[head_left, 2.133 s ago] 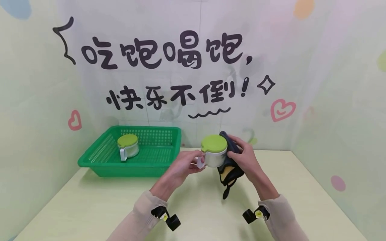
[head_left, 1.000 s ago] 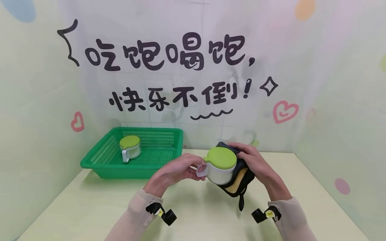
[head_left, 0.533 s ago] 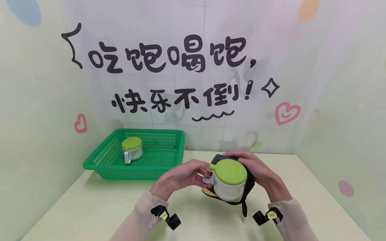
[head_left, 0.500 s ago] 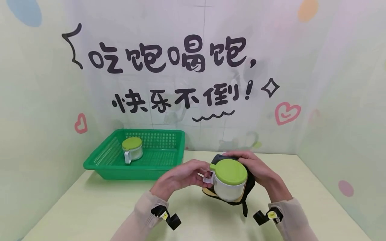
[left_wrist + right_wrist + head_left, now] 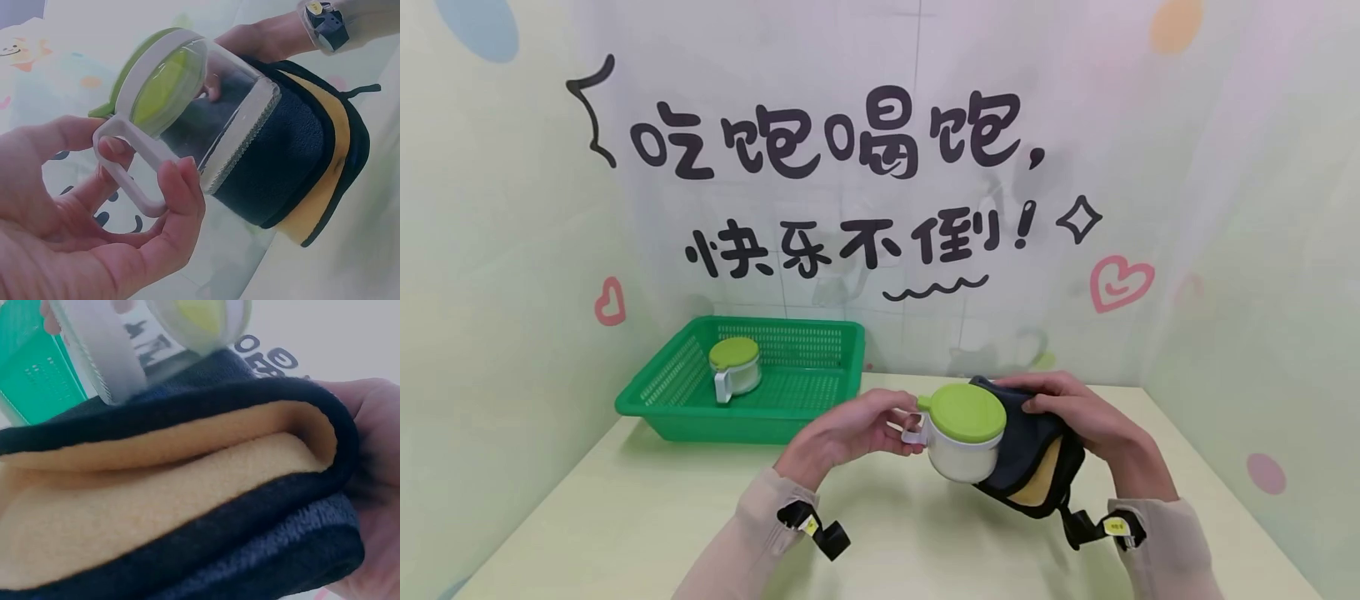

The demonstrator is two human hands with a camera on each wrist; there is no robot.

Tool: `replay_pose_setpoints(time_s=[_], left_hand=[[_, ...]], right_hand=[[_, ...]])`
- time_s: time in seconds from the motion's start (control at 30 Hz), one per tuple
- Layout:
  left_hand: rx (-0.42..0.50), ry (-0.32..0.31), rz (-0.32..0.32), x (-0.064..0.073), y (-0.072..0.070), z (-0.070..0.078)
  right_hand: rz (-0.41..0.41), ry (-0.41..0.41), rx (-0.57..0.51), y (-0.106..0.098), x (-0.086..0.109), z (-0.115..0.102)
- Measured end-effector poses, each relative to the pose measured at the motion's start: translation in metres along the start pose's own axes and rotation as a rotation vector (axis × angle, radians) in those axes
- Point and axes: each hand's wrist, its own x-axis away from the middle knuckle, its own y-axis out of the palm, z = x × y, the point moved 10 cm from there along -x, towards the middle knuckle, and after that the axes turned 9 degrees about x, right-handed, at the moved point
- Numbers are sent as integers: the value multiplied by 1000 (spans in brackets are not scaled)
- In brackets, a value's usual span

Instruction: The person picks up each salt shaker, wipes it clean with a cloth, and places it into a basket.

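Note:
A seasoning jar (image 5: 964,457) with a clear body, a green lid (image 5: 967,412) and a white handle is held off the table, tilted. My left hand (image 5: 867,429) grips its handle (image 5: 119,167), thumb and fingers around it. My right hand (image 5: 1090,412) holds a folded cleaning cloth (image 5: 1024,446), dark blue outside and yellow inside, with black edging and a hanging loop. The cloth lies against the jar's right side and base. In the right wrist view, the cloth's yellow inner face (image 5: 156,506) fills much of the picture, and the right fingers are mostly hidden behind it.
A green plastic basket (image 5: 741,427) stands at the back left of the pale table (image 5: 647,517). Inside it sits a second jar (image 5: 743,379) with a green lid. A printed backdrop (image 5: 917,50) with large lettering rises behind the table, with walls at both sides.
Both hands have come lower with the jar and cloth over two seconds. In the last half second the right hand has drawn the cloth rightward, showing more of it beside the jar.

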Motion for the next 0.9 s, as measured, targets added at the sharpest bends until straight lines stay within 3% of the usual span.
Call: replay_pose_setpoints(time_s=[0.27, 0.57, 0.8, 0.9], left_hand=[[70, 11, -31, 1, 5, -2], [96, 9, -52, 0, 10, 1], [136, 33, 29, 1, -4, 3], [135, 37, 57, 1, -8, 6]], right_hand=[[83, 37, -5, 11, -12, 8], [9, -34, -187, 30, -29, 12], [25, 27, -156, 11, -13, 16], [-4, 24, -139, 5, -6, 11]])
